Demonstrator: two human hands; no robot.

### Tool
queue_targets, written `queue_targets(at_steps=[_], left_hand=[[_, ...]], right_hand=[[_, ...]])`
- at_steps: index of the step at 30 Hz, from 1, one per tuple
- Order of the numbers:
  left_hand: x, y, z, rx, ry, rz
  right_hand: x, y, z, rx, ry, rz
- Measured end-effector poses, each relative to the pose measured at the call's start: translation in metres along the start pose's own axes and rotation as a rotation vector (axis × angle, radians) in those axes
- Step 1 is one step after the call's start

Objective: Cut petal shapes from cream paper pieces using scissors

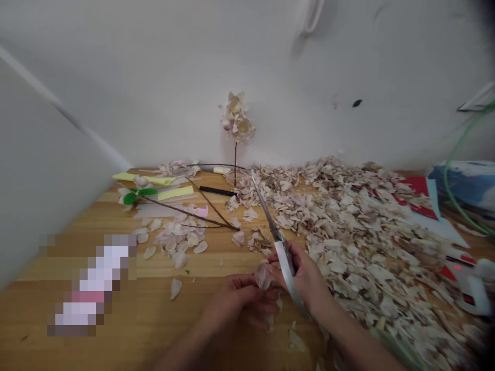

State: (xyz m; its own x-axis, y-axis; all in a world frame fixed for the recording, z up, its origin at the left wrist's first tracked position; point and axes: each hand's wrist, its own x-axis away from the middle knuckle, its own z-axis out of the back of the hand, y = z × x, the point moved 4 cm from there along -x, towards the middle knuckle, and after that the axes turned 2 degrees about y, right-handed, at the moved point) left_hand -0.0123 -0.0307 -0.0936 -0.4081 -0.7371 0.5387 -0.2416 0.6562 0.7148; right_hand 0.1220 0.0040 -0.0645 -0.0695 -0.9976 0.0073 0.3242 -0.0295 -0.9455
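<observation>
My right hand [299,273] is closed around a pair of scissors [284,257], whose blades point up and away toward the back of the table. Between the two hands is a pale, translucent petal [263,276]. My left hand [247,299] pinches this petal from the left, and the right fingertips reach its other side. A few loose petals [296,340] lie on the wood below the hands. Beyond them, a dark bare twig [185,211] carries green leaves and a white bloom at its left end.
A large heap of dried petals [371,257] covers the right side. Against the wall stands a flower stem [235,123]. A black pen [217,191], yellow paper strips [176,193], a small petal pile [180,237], red paper [419,196] and a green cord [448,180] are around.
</observation>
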Motion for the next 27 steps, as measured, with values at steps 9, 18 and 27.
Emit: queue_targets(at_steps=[9,18,27], left_hand=[[0.000,0.003,0.005,-0.001,0.032,-0.008],[-0.005,0.004,0.007,0.009,0.048,-0.037],[0.014,0.070,0.071,-0.052,0.530,-0.320]], right_hand=[[0.005,0.005,-0.005,-0.016,-0.001,0.019],[0.003,0.002,-0.005,-0.102,-0.029,-0.006],[-0.008,-0.008,0.029,-0.112,0.037,-0.058]])
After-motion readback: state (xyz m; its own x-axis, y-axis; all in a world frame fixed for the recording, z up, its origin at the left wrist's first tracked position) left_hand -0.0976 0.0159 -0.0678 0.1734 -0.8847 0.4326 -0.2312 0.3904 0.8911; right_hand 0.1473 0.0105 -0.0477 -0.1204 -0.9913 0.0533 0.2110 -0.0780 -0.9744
